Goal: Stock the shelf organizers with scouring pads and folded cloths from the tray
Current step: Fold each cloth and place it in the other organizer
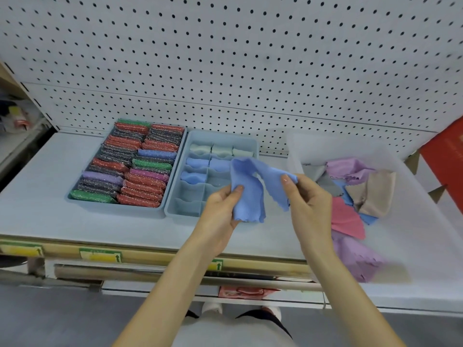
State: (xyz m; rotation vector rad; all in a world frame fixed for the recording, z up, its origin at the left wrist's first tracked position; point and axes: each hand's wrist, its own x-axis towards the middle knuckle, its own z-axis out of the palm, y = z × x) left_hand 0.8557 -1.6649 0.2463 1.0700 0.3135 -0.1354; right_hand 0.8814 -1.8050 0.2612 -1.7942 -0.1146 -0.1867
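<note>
A blue cloth (250, 186) hangs unfolded between my hands, just in front of the divided organizer (175, 204). My left hand (220, 206) pinches its lower left part; my right hand (308, 194) pinches its upper right corner. The divided organizer holds three rolled pale cloths (220, 149) in its back row and three rolled blue cloths (196, 162) behind my hands; the front cells I can see hold nothing. To its left a second organizer (82, 202) is packed with glittery scouring pads (132, 166) in red, grey, green, purple and blue.
A white translucent tray (413, 209) at the right holds several loose cloths (370, 194): purple, beige, pink, grey, blue. White pegboard (225, 58) backs the shelf. A red box (448, 156) stands at far right. The shelf's front edge (100, 254) carries yellow-green labels.
</note>
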